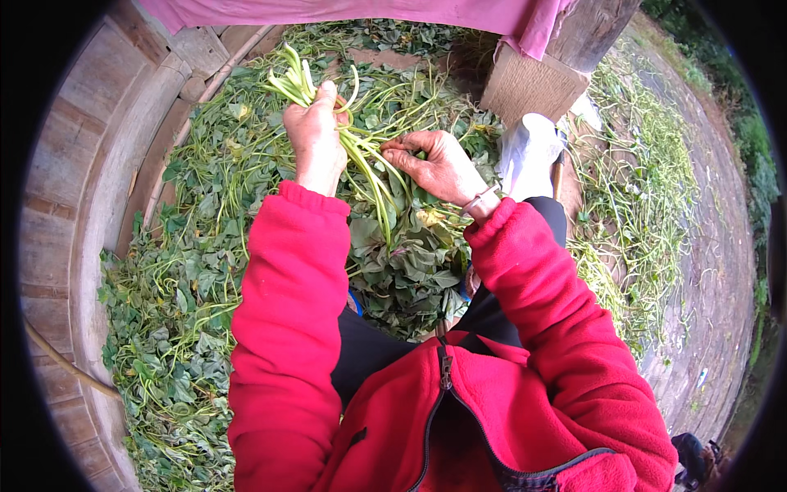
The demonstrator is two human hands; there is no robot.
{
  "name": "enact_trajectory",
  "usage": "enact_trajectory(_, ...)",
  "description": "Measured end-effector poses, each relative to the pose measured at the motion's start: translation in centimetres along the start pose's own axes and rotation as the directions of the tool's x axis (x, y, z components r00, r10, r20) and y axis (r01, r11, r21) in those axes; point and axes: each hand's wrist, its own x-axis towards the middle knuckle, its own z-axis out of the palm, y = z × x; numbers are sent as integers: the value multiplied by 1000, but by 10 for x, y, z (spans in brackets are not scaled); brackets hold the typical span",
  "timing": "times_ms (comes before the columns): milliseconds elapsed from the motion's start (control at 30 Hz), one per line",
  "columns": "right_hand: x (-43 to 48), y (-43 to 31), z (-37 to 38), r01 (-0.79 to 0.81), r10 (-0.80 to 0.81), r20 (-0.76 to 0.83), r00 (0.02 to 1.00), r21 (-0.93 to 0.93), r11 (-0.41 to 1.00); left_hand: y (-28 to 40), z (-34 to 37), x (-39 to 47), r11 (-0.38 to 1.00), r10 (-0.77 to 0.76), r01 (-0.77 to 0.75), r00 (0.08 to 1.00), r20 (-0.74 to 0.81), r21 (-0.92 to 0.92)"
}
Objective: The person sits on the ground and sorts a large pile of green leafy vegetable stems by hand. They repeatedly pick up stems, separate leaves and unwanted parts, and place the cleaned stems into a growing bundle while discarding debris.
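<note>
My left hand [316, 138] grips a bunch of pale green leaf stems [295, 83]. Their cut ends stick out above the thumb, and the long tails [369, 166] hang down to the right. Close beside it, my right hand [436, 165] has thumb and forefinger pinched together at a stem on the bunch's right side; the exact hold is partly hidden by the fingers. Below both hands, a heap of wilted leafy vines [412, 264], which look like sweet potato, lies between my legs.
More leafy vines [178, 307] cover the ground along a wooden plank wall [55, 246]. Stripped green stems [645, 184] are strewn at the right. A wooden post on a stone block [532, 83] stands ahead, near pink cloth [369, 12] and a white plastic bag [532, 154].
</note>
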Motion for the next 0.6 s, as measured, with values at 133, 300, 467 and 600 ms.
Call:
enact_trajectory(133,1,1,5,94,-108,-80,991,-166,982,-3,3,-3,999,6,-6,1000,3,36)
enact_trajectory(300,-1,14,14,-34,127,-247,961,348,937,-9,1,-7,999,-12,11,1000,-21,-47)
enact_trajectory(467,-18,39,-28,-106,238,-330,913,372,922,0,-13,11,991,58,-64,997,-57,-120)
enact_trajectory(600,-35,41,-41,-133,197,-240,951,259,957,7,-24,22,993,81,-91,988,-133,-69)
